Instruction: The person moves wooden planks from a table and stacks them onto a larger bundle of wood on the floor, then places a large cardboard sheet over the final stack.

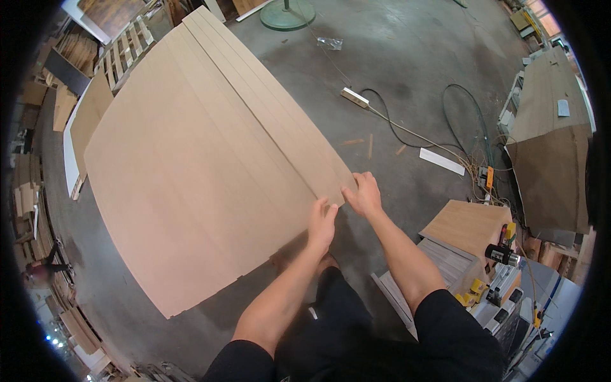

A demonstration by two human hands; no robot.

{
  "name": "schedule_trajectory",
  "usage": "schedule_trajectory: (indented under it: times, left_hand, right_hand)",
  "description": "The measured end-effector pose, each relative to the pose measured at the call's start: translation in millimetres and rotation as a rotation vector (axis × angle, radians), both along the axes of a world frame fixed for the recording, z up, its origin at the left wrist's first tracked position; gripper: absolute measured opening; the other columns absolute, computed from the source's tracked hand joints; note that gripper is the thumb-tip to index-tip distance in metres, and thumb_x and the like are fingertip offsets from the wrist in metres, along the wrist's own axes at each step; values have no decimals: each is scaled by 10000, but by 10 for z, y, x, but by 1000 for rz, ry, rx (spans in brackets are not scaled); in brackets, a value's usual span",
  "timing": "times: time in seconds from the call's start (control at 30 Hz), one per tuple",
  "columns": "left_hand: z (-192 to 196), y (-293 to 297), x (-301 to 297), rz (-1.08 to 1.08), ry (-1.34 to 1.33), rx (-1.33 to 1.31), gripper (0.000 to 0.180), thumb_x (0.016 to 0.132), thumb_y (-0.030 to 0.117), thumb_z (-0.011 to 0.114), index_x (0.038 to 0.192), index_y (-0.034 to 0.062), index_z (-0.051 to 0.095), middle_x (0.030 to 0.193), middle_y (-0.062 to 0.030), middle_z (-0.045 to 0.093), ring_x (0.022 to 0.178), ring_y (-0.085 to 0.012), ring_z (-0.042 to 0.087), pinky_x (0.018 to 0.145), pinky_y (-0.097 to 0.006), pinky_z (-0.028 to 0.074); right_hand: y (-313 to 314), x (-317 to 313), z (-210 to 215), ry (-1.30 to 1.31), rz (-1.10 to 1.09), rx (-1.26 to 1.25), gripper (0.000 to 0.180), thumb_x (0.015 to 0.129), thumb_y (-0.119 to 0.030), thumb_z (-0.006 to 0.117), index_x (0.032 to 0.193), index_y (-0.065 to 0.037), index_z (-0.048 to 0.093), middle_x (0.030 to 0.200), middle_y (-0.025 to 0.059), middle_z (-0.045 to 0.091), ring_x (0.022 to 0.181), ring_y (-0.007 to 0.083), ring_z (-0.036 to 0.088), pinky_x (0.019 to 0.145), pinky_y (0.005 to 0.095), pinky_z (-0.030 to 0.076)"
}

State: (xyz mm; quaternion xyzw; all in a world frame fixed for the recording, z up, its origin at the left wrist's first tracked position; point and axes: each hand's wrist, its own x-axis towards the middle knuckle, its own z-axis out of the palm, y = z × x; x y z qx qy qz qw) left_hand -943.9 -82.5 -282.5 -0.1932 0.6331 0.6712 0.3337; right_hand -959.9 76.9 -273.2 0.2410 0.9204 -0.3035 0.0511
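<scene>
A large, light-brown wood panel (184, 165) spreads out in front of me, left of centre. Along its right side runs a long narrow board (273, 108), with a dark straight line between the two. At the near end of that line, my left hand (323, 224) is closed at the edge, fingers curled; its fingertips are partly hidden. My right hand (364, 194) grips the near right corner of the narrow board, thumb toward me and fingers over the outer edge. What lies under the panel is hidden.
A power strip (354, 97) and cables lie on the grey floor, with a white strip (442, 162) nearby. At right stand a wooden box (468, 223), a black-and-silver tool (502, 254) and a brown cardboard-like sheet (550, 178). A pallet (127, 51) and stacked boards line the left.
</scene>
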Motion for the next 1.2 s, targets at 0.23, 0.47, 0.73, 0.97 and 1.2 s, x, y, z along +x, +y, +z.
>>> schedule_trajectory:
  times: [0.23, 0.47, 0.73, 0.97, 1.2]
  left_hand:
    - [225, -324, 915, -42, 49, -38, 283, 929, 159, 598, 1170, 21, 541, 1016, -57, 605, 908, -131, 563, 811, -282, 468]
    - [-26, -589, 1313, -290, -308, -121, 572, 953, 387, 592, 1297, -46, 450, 1164, -193, 643, 1160, -214, 566, 966, -323, 444]
    - [-166, -531, 1018, -63, -295, 52, 596, 1008, 459, 450, 1317, -49, 487, 1252, -109, 592, 1163, -182, 520, 1015, -322, 377]
    - [470, -842, 1146, 222, -140, 22, 438, 985, 354, 549, 1212, -19, 579, 1128, -82, 647, 1012, -154, 587, 901, -317, 457]
    - [937, -1419, 615, 326, -14, -79, 366, 934, 307, 636, 1085, -27, 637, 994, -101, 689, 914, -162, 610, 831, -328, 478]
  right_hand:
    - [-6, 1128, 9, -32, 70, -94, 417, 763, -308, 735, 1018, 3, 624, 955, 156, 572, 923, 327, 568, 828, 393, 476]
    - [107, 1630, 7, -314, -128, -501, 426, 843, -336, 707, 1055, 27, 633, 1031, 140, 661, 938, 223, 644, 831, 339, 500]
    - [-154, 1254, -82, -530, -226, -995, 459, 895, -284, 690, 1181, 55, 574, 1072, 115, 653, 972, 193, 628, 850, 334, 505]
    - [-870, 1263, 687, -285, -420, -1240, 326, 895, -102, 678, 1155, 63, 572, 1077, 128, 655, 968, 196, 627, 845, 338, 513]
    - [-1581, 855, 1030, -211, -378, -1115, 275, 890, -99, 689, 1097, 55, 593, 1026, 121, 671, 905, 181, 638, 797, 341, 529]
